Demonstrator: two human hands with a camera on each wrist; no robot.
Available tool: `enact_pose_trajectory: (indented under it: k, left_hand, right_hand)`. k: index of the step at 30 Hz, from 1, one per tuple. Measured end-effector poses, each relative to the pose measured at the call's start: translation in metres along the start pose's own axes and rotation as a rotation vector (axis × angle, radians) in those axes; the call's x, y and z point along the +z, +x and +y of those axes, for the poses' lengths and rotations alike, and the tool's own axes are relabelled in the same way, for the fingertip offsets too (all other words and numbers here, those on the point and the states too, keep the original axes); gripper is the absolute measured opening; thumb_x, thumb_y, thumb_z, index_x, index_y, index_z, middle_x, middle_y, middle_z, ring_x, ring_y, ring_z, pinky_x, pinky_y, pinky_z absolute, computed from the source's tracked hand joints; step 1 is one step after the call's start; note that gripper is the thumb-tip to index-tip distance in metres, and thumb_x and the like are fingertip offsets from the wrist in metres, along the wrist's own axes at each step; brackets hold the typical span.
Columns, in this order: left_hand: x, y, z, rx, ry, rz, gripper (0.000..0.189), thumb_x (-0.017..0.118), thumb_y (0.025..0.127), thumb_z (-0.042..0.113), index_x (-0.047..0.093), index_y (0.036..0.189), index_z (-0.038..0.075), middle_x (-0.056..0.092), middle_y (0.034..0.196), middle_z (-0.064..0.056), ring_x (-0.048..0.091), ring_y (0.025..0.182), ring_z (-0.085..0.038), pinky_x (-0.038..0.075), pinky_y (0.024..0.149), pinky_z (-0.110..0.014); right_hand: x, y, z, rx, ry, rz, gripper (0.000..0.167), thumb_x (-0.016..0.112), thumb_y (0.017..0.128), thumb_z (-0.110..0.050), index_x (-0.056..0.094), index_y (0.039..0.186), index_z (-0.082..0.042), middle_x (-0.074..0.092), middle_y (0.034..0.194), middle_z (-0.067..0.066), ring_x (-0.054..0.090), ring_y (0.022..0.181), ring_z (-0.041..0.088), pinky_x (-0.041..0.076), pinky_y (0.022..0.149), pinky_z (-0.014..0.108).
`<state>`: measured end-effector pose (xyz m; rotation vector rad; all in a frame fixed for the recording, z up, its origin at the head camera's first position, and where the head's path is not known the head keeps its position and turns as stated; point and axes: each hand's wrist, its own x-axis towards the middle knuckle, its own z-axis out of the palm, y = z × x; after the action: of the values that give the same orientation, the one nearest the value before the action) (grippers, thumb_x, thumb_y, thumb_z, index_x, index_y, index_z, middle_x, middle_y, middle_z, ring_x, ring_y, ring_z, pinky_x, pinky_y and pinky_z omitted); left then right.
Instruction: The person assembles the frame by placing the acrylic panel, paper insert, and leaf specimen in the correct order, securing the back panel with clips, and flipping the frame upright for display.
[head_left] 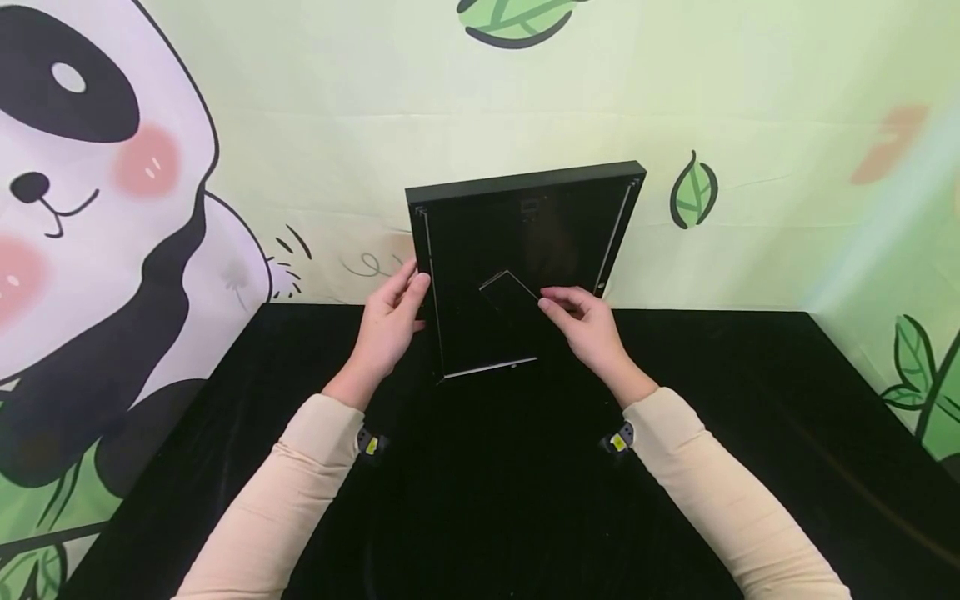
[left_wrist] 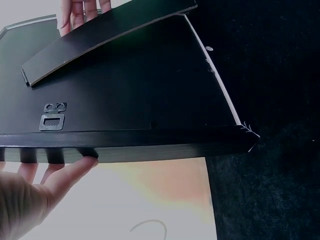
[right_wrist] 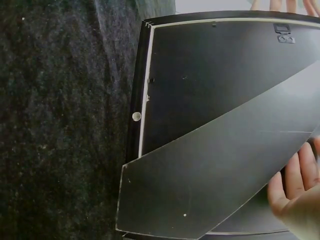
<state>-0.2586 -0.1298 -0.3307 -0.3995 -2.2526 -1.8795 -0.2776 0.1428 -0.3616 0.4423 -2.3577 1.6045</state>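
Observation:
A black picture frame (head_left: 480, 242) stands tilted on the black-covered table, its back facing me. My left hand (head_left: 390, 312) grips its left side, thumb along the edge and other fingers partly hidden behind. From the backboard (right_wrist: 210, 80) a flat black easel leg (right_wrist: 220, 155) sticks out at an angle. The thumb and fingers of my right hand (head_left: 588, 329) pinch this leg by its right edge. A small metal hanger (left_wrist: 52, 120) sits on the backboard near the frame side that my left hand holds. The frame's front is hidden.
Black cloth covers the table (head_left: 720, 450) around the frame. Close behind rises a pale green wall cloth (head_left: 315, 142) printed with a panda (head_left: 82, 192) and leaves. Wrist cameras are strapped at both cuffs.

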Motion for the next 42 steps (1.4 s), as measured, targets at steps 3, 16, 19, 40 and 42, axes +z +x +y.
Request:
enact_pose_trajectory:
  k: [3, 16, 19, 40, 42]
  left_hand:
    - [0.001, -0.002, 0.001, 0.006, 0.011, 0.008, 0.051, 0.046, 0.102, 0.031, 0.038, 0.148, 0.011, 0.045, 0.145, -0.015, 0.048, 0.129, -0.026, 0.05, 0.088, -0.051]
    - [0.003, -0.01, 0.0, 0.04, 0.05, 0.01, 0.042, 0.047, 0.102, 0.027, 0.044, 0.137, 0.003, 0.052, 0.127, -0.02, 0.056, 0.118, -0.032, 0.051, 0.087, -0.05]
    - [0.003, -0.013, 0.0, 0.047, 0.065, 0.01, 0.041, 0.048, 0.102, 0.026, 0.044, 0.136, 0.003, 0.052, 0.127, -0.02, 0.056, 0.117, -0.032, 0.051, 0.088, -0.05]
    - [0.012, -0.038, -0.007, 0.206, 0.17, 0.01, 0.032, 0.051, 0.101, 0.014, 0.048, 0.129, 0.001, 0.058, 0.119, -0.021, 0.059, 0.111, -0.033, 0.044, 0.095, -0.049]
    - [0.013, -0.04, -0.008, 0.224, 0.172, 0.007, 0.031, 0.051, 0.1, 0.013, 0.048, 0.129, 0.001, 0.058, 0.118, -0.021, 0.059, 0.109, -0.033, 0.045, 0.093, -0.049]
  right_hand:
    - [0.0, -0.002, 0.0, -0.007, -0.015, -0.005, 0.027, 0.062, 0.095, -0.016, 0.067, 0.115, 0.002, 0.064, 0.114, 0.019, 0.059, 0.102, 0.026, 0.046, 0.083, 0.017]
    - [-0.004, -0.021, -0.006, -0.007, -0.057, -0.045, 0.024, 0.062, 0.095, -0.017, 0.069, 0.111, 0.0, 0.068, 0.11, 0.017, 0.06, 0.097, 0.026, 0.048, 0.087, 0.039]
    - [-0.005, -0.026, -0.009, -0.005, -0.058, -0.054, 0.025, 0.062, 0.095, -0.018, 0.069, 0.111, 0.0, 0.069, 0.109, 0.017, 0.061, 0.097, 0.026, 0.048, 0.087, 0.037]
    - [-0.01, -0.066, -0.019, 0.046, -0.015, -0.094, 0.023, 0.061, 0.096, -0.017, 0.069, 0.11, -0.001, 0.07, 0.106, 0.015, 0.063, 0.092, 0.021, 0.05, 0.082, 0.028]
    - [-0.01, -0.069, -0.018, 0.048, -0.016, -0.094, 0.023, 0.061, 0.096, -0.017, 0.069, 0.11, 0.0, 0.07, 0.106, 0.015, 0.062, 0.092, 0.02, 0.05, 0.081, 0.028]
